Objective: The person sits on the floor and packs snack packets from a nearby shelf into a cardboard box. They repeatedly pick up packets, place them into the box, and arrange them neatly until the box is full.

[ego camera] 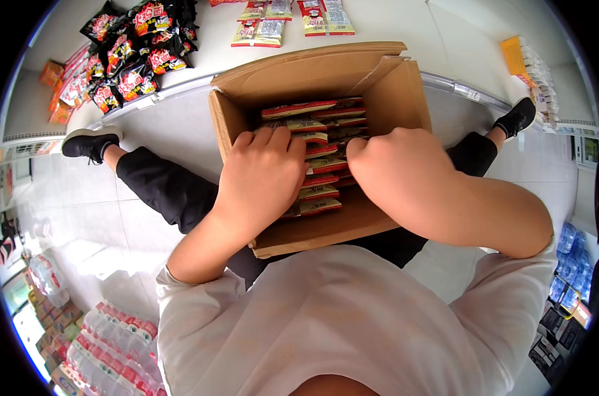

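Note:
An open cardboard box [309,236] sits between my legs, against the front edge of a white shelf. Flat red-and-cream food packets [319,192] stand on edge inside it in two rows. My left hand [267,173] lies over the left row, its fingers curled down among the packets and its fingertips hidden. On the other side, my right hand [398,166] reaches in over the right row with bent fingers, the thumb side next to the packets. Whether either hand grips a packet cannot be seen.
Matching packets [260,32] lie flat on the white shelf [378,22]. Black noodle packs [136,79] are heaped at its left, and an orange carton [514,59] stands right. Shrink-wrapped bottles [111,351] stand on the floor lower left; blue-tinted bottle packs [574,257] are far right.

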`<state>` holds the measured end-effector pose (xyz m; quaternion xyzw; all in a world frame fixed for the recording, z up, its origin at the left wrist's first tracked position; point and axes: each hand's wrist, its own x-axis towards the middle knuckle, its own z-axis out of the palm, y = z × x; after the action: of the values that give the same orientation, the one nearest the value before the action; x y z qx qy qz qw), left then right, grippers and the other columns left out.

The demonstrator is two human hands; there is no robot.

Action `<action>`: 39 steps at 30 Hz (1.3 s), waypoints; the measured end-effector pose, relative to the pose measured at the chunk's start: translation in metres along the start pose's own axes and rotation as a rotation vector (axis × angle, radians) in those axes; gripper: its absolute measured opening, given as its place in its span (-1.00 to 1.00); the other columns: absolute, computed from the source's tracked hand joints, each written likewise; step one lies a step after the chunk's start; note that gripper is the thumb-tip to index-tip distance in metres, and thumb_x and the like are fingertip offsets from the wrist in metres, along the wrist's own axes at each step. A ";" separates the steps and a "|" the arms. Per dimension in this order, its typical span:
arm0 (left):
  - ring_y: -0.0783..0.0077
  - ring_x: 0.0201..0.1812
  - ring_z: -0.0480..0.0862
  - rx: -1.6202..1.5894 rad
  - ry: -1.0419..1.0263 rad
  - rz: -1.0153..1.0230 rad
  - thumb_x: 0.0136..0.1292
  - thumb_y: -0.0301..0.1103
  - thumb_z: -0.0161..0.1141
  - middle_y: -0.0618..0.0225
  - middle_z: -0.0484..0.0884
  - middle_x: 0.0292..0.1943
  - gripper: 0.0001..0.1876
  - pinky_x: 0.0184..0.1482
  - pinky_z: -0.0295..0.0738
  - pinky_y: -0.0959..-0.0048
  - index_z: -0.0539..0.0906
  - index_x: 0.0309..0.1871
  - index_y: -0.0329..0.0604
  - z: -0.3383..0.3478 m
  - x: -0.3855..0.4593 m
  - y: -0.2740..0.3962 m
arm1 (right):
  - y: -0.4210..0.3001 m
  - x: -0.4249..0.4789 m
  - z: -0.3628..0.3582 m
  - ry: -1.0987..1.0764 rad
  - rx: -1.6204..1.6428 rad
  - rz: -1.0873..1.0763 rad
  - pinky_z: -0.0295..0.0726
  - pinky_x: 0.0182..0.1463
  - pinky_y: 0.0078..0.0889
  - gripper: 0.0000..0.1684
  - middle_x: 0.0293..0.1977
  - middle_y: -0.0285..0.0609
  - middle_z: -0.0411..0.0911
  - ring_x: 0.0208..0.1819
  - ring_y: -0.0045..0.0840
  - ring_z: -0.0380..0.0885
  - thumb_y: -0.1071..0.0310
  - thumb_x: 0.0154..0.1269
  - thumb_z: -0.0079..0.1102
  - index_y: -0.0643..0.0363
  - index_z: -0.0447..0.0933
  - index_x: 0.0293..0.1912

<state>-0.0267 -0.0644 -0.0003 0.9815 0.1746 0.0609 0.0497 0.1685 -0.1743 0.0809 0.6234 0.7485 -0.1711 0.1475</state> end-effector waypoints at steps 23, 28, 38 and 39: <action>0.12 -0.27 0.68 -0.203 0.165 0.007 0.21 -0.33 0.48 0.27 0.60 -0.33 -0.80 -0.17 0.56 0.19 0.64 -0.27 -0.15 -0.003 -0.001 -0.004 | 0.028 0.049 0.038 -0.621 0.423 -0.160 0.70 -0.04 0.11 -0.53 -0.25 0.13 0.75 -0.19 0.07 0.73 0.06 0.64 0.12 0.34 0.69 -0.08; 0.13 -0.51 0.56 -0.277 0.286 -0.030 0.22 -0.40 0.45 0.31 0.49 -0.55 -0.74 -0.41 0.43 0.18 0.56 -0.50 -0.12 -0.001 -0.014 0.003 | 0.045 0.075 0.019 0.140 0.355 0.036 0.71 -0.17 0.08 -0.81 -0.34 0.18 0.71 -0.30 0.08 0.73 0.37 0.44 0.29 0.34 0.65 -0.23; 0.22 -0.54 0.55 -0.294 0.271 0.030 0.19 -0.36 0.50 0.35 0.45 -0.59 -0.70 -0.45 0.38 0.23 0.54 -0.52 -0.10 0.001 -0.023 0.007 | 0.022 0.156 0.068 0.218 -0.039 -0.187 0.83 -0.23 -0.07 -0.88 -0.40 0.03 0.77 -0.27 -0.07 0.84 0.48 0.15 0.33 0.24 0.70 -0.27; 0.22 -0.54 0.55 -0.296 0.268 0.028 0.20 -0.36 0.49 0.35 0.46 -0.58 -0.70 -0.45 0.38 0.23 0.53 -0.52 -0.10 0.001 -0.023 0.007 | 0.019 0.159 0.065 0.225 -0.053 -0.191 0.82 -0.23 -0.08 -0.89 -0.40 0.02 0.77 -0.28 -0.08 0.84 0.47 0.16 0.32 0.23 0.71 -0.28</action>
<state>-0.0458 -0.0789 -0.0030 0.9490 0.1549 0.2167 0.1688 0.1589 -0.0596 -0.0474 0.5606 0.8204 -0.0936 0.0622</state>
